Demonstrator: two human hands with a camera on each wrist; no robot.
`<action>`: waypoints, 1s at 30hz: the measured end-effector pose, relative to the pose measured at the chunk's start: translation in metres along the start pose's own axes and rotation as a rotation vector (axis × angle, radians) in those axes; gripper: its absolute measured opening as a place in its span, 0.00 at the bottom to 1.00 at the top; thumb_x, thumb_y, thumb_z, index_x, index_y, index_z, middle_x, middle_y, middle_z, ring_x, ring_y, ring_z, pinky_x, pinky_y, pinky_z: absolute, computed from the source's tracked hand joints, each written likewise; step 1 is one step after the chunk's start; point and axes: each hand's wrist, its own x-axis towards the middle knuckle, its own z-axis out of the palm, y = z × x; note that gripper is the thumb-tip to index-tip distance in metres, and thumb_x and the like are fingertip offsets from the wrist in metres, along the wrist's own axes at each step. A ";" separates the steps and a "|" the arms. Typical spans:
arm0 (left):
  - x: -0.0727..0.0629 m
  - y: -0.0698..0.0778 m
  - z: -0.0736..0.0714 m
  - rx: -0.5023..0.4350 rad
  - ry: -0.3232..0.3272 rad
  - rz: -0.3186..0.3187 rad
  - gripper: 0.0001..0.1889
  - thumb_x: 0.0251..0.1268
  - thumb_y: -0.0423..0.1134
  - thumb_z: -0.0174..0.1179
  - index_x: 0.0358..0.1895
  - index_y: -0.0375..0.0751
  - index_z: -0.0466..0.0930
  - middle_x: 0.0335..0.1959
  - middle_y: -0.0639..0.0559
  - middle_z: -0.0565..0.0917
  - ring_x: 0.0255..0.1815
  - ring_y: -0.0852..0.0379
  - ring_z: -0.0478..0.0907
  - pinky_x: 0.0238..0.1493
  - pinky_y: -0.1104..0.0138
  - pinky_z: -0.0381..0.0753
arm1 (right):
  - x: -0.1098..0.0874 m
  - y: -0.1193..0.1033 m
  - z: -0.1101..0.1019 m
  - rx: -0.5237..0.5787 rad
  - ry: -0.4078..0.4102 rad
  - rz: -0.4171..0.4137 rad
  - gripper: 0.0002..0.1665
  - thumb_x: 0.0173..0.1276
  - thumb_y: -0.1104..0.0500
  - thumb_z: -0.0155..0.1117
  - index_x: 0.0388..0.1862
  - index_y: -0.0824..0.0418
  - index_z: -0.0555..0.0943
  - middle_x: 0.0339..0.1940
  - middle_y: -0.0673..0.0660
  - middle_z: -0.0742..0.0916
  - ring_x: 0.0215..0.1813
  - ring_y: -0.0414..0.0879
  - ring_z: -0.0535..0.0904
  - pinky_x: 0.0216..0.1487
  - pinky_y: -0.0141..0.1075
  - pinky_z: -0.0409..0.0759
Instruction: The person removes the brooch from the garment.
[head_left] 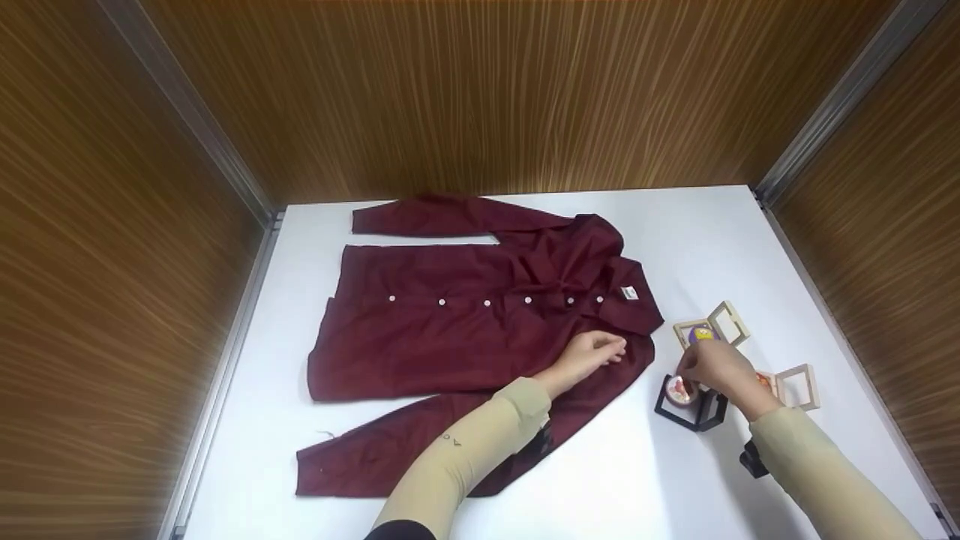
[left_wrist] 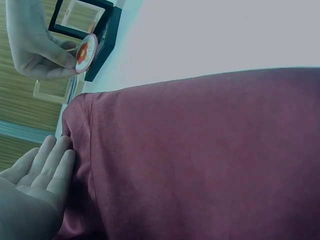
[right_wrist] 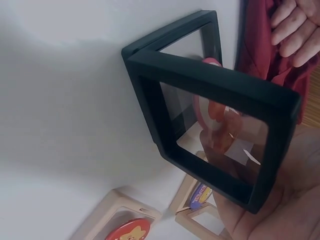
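Observation:
My right hand (head_left: pixel 720 369) pinches a round pin badge (head_left: pixel 681 390) by its edge. The badge (left_wrist: pixel 86 53) has a pink rim and a red-orange figure on white. Around it stands a hinged black display frame (head_left: pixel 699 427), unfolded, with clear film in its panels. Through that film the badge and fingertips show in the right wrist view, beside the black frame's rim (right_wrist: pixel 215 80). My left hand (head_left: pixel 585 356) lies over the maroon shirt (head_left: pixel 450 352) just below the collar, its fingers relaxed and holding nothing. In the left wrist view its fingers (left_wrist: pixel 61 172) are extended against the fabric.
An open light wooden frame (head_left: pixel 729 324) with a purple-and-yellow badge (head_left: pixel 702 334) stands behind my right hand. Another wooden frame (head_left: pixel 799 387), holding a red badge (right_wrist: pixel 131 231), is to its right. Wood-grain panels (head_left: pixel 480 97) wall in the white table (head_left: pixel 585 480).

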 end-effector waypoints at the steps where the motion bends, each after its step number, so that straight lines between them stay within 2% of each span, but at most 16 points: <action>1: 0.000 0.000 0.000 -0.004 0.001 0.000 0.15 0.78 0.33 0.60 0.55 0.21 0.85 0.51 0.25 0.88 0.55 0.30 0.88 0.58 0.55 0.90 | 0.000 0.000 0.001 -0.005 -0.002 -0.002 0.03 0.60 0.66 0.72 0.29 0.64 0.90 0.24 0.56 0.90 0.26 0.43 0.77 0.27 0.36 0.73; 8: -0.002 -0.002 0.000 -0.008 0.004 0.006 0.15 0.78 0.33 0.60 0.54 0.21 0.84 0.51 0.24 0.88 0.55 0.30 0.87 0.58 0.54 0.90 | -0.002 0.003 0.004 -0.023 0.005 -0.036 0.02 0.57 0.67 0.71 0.28 0.65 0.90 0.22 0.55 0.89 0.24 0.43 0.76 0.26 0.36 0.73; 19: -0.003 0.002 -0.002 0.028 0.022 0.004 0.14 0.78 0.34 0.61 0.54 0.23 0.85 0.49 0.28 0.90 0.53 0.34 0.90 0.55 0.56 0.90 | -0.002 0.000 -0.002 -0.087 -0.046 0.000 0.02 0.55 0.67 0.74 0.29 0.64 0.90 0.23 0.55 0.89 0.24 0.45 0.78 0.24 0.36 0.72; 26: -0.003 0.002 -0.002 0.031 0.010 -0.011 0.15 0.78 0.34 0.60 0.54 0.24 0.85 0.50 0.29 0.90 0.54 0.34 0.89 0.56 0.57 0.90 | -0.003 -0.004 -0.004 -0.157 -0.048 -0.018 0.01 0.51 0.65 0.75 0.24 0.62 0.89 0.20 0.53 0.87 0.22 0.45 0.77 0.23 0.37 0.71; 30: -0.001 0.001 -0.002 0.021 0.003 -0.019 0.15 0.79 0.35 0.60 0.55 0.23 0.84 0.50 0.28 0.89 0.55 0.34 0.89 0.56 0.58 0.90 | -0.003 -0.003 -0.003 -0.195 -0.038 -0.030 0.02 0.50 0.65 0.75 0.22 0.61 0.88 0.21 0.54 0.88 0.23 0.47 0.78 0.23 0.40 0.73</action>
